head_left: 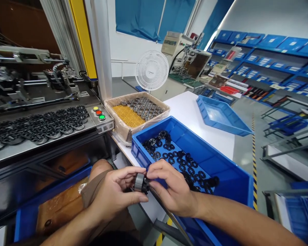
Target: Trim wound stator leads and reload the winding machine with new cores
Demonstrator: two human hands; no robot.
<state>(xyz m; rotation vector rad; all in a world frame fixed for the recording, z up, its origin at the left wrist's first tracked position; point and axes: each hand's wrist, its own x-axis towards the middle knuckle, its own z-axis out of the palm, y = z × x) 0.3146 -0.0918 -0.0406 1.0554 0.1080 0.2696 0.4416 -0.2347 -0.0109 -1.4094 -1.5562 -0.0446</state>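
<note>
My left hand [115, 193] and my right hand [173, 189] meet in front of me, both closed on one small round part [141, 183] with a grey metal ring and a black plastic piece. They hold it just at the near left corner of a blue bin [220, 167]. Many black round plastic parts [179, 159] lie loose on the bin's floor. The fingertips of both hands pinch the part from either side.
A cardboard box [123, 128] with grey ring parts on a yellow tray stands behind the bin. On the left, a machine's metal shelf [41, 143] carries rows of black round parts beside a button panel [99, 113]. An empty blue tray [222, 116], a white fan [152, 70] and shelving lie further back.
</note>
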